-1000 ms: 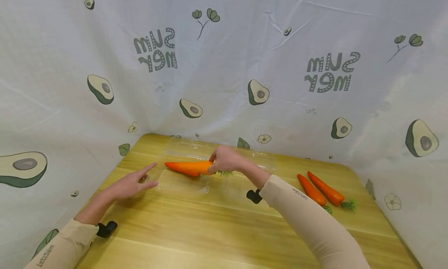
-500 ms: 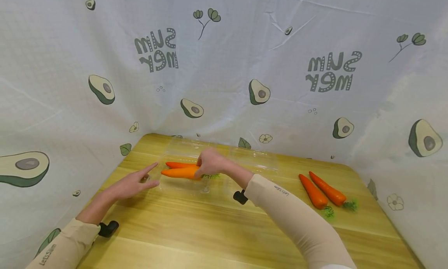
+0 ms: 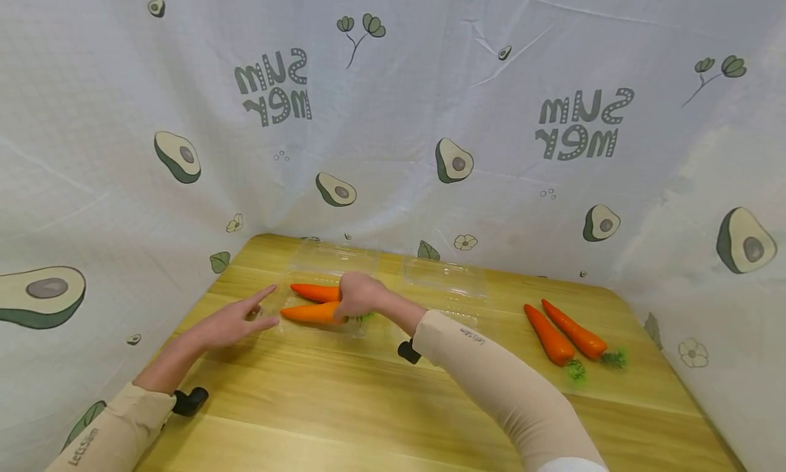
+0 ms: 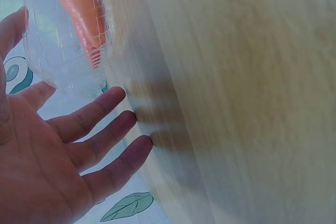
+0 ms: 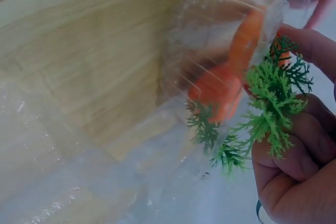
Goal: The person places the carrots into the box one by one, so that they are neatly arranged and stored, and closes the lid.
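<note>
My right hand [image 3: 362, 293] holds an orange toy carrot [image 3: 312, 314] by its thick end, tip pointing left, over the front part of a clear plastic clamshell box [image 3: 351, 331]. Behind it in the same box lies a second carrot [image 3: 314, 292], partly covered by the hand. The right wrist view has green leafy tops [image 5: 273, 87] beside the curled fingers [image 5: 302, 150]. At the box's left end, my left hand [image 3: 236, 320] has its fingers spread, thumb and forefinger at the corners. In the left wrist view, a carrot [image 4: 79, 9] shows through the clear wall [image 4: 52, 61].
A second open clear box [image 3: 451, 312] stands just right of the first, its raised lid [image 3: 445, 275] toward the back. Two more carrots [image 3: 548, 335] lie side by side at the right of the wooden table [image 3: 344, 417]. A printed curtain [image 3: 393, 117] hangs behind and along the sides.
The right hand has moved left and toward the front with its carrot, lowering it into the box and uncovering the carrot behind. The left hand has stayed in place.
</note>
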`<act>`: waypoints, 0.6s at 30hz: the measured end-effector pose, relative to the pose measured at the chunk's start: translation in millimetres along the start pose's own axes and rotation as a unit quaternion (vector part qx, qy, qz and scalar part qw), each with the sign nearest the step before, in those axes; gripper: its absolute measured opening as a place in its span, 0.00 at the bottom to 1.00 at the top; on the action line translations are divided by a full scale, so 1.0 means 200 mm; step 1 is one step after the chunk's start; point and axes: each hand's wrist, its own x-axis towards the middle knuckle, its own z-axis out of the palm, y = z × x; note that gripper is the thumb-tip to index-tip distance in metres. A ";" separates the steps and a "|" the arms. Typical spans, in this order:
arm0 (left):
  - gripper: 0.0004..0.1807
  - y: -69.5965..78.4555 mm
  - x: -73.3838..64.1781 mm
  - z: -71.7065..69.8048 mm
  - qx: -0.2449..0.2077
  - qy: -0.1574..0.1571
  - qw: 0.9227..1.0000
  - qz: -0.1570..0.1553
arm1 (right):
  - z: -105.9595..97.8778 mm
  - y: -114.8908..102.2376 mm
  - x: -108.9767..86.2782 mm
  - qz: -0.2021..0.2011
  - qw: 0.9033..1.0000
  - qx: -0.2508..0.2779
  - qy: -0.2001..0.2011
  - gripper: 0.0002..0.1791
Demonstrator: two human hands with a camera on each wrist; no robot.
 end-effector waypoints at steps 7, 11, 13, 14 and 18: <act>0.44 0.01 0.00 0.00 -0.004 -0.001 1.000 -0.003 | 0.03 0.02 -0.02 0.001 0.996 -0.086 -0.016 0.52; 0.44 0.01 0.00 -0.01 -0.003 -0.001 1.000 -0.004 | 0.04 0.02 -0.03 0.008 0.995 -0.102 -0.010 0.55; 0.44 0.01 0.00 0.00 -0.001 0.000 1.000 -0.007 | 0.04 0.02 -0.03 0.007 0.994 -0.104 -0.008 0.54; 0.44 0.01 0.00 0.00 -0.001 -0.001 1.000 -0.007 | 0.04 0.01 -0.03 0.004 0.994 -0.106 -0.008 0.54; 0.44 0.01 0.00 0.00 0.002 -0.001 1.000 -0.005 | 0.04 0.01 -0.03 -0.007 0.995 -0.101 -0.013 0.56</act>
